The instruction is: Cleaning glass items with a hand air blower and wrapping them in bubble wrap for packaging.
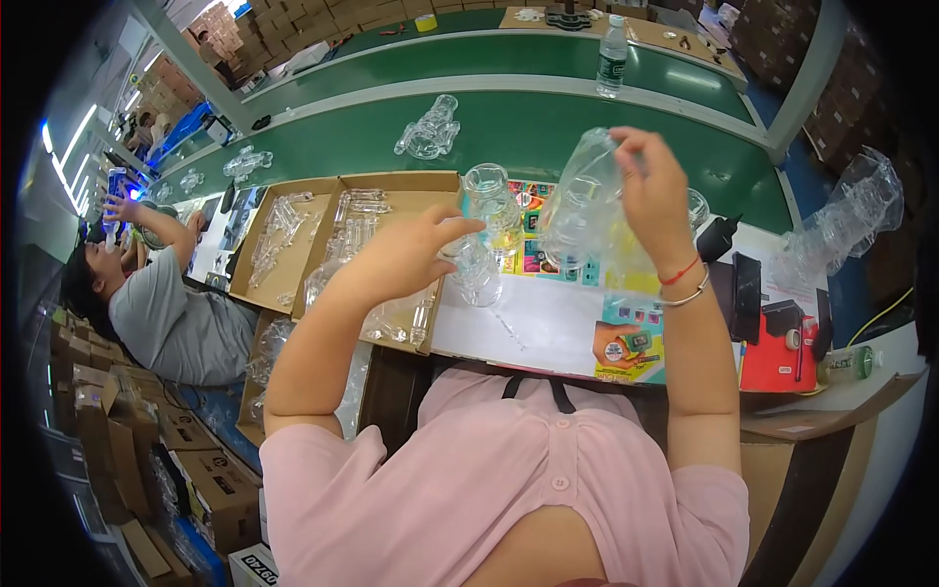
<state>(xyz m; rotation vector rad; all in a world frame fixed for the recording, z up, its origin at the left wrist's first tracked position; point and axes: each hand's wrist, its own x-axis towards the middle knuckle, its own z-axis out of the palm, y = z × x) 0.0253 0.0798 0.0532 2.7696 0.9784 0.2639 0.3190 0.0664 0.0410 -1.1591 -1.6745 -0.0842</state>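
My right hand (650,181) pinches the top of a clear plastic bag (579,181) and holds it raised. Inside or behind the bag shows a clear, rounded vessel (572,233); the see-through film makes it hard to tell which. To the left, my left hand (425,252) curls its thumb and fingers at the upper end of another clear vessel (477,279), low over the white work surface. Just beyond that hand, a clear jar-like piece (487,186) stands upright on a colourful printed sheet (533,201).
Cardboard trays (399,184) of clear tubes lie at left. More clear pieces (428,129) rest on the green bench, with a water bottle (611,59) farther back. Bagged clear vessels (846,210), a black phone-like case (746,293) and a red pad (778,364) are at right. A co-worker (176,313) sits left.
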